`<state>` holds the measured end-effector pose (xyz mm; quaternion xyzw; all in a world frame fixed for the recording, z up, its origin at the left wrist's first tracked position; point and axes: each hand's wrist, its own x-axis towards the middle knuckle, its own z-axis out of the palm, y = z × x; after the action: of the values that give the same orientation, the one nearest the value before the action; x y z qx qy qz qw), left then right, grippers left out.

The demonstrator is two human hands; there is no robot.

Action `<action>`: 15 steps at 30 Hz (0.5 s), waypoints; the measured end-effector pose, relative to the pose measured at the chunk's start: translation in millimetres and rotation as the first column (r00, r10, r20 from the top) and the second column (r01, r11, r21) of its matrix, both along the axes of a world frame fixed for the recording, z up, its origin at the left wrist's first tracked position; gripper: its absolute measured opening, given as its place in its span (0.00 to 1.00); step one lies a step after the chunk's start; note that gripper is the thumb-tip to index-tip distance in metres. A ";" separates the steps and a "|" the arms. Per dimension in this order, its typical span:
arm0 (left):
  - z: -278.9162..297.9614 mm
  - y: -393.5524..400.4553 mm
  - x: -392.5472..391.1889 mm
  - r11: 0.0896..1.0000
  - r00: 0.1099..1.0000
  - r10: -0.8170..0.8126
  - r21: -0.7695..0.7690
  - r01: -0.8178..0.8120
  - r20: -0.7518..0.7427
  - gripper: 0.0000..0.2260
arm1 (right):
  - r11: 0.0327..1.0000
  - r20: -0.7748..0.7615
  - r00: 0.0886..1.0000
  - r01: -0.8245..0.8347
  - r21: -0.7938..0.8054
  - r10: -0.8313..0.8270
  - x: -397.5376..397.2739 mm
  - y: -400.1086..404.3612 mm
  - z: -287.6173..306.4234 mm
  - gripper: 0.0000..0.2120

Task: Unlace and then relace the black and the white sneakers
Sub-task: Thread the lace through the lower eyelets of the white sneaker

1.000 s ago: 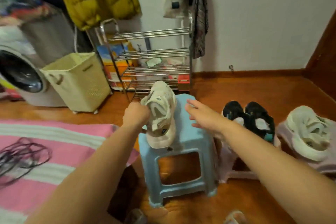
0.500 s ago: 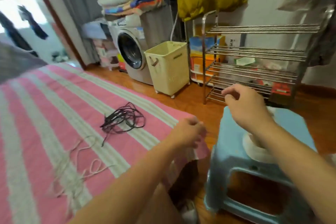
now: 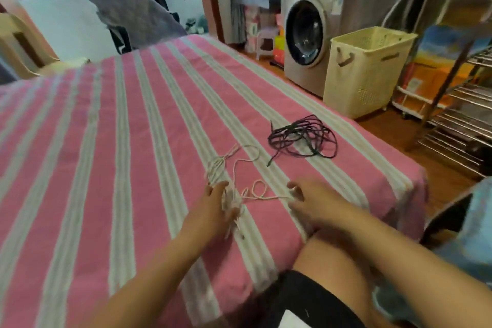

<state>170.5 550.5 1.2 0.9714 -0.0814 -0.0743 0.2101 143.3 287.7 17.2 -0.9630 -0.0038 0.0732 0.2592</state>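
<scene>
Pink-and-white striped cotton bedspread (image 3: 111,141) fills most of the view, with a silver front-loading washing machine (image 3: 308,34) and a cream plastic laundry basket (image 3: 364,69) at two o'clock from it. At one o'clock from the hands lies a tangled black shoelace bundle (image 3: 303,137) — well apart from them. The left hand (image 3: 215,208) grips a bunched white shoelace (image 3: 234,194) while the right hand (image 3: 311,200) pinches its far end — both on the bedspread.

two hands (image 3: 213,210), two lace bundles (image 3: 303,138)
</scene>
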 end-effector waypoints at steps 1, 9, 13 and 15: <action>-5.5 0.4 2.3 0.999 1.000 0.004 -0.045 -0.003 0.018 0.25 | 0.998 0.041 0.999 -0.010 -0.067 0.013 2.1 9.2 -12.9 0.19; -6.4 8.9 29.0 0.980 0.981 -0.051 0.198 0.014 0.186 0.03 | 0.442 0.104 0.482 0.667 0.600 -0.870 10.6 -59.3 8.3 0.13; 7.8 -6.8 43.8 0.916 0.956 -0.093 0.399 -0.027 0.277 0.12 | 0.001 -0.180 0.341 0.468 0.884 -0.923 -24.3 -122.0 39.8 0.08; 21.9 -47.5 36.7 0.933 0.937 -0.221 0.338 0.122 0.270 0.27 | -0.123 -0.271 0.518 0.302 0.945 -0.812 -43.9 -127.2 58.9 0.10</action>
<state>207.3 503.0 23.1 0.9812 -0.1853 0.0455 0.0295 99.4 160.5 76.2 -0.4651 0.3259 -0.2744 0.7760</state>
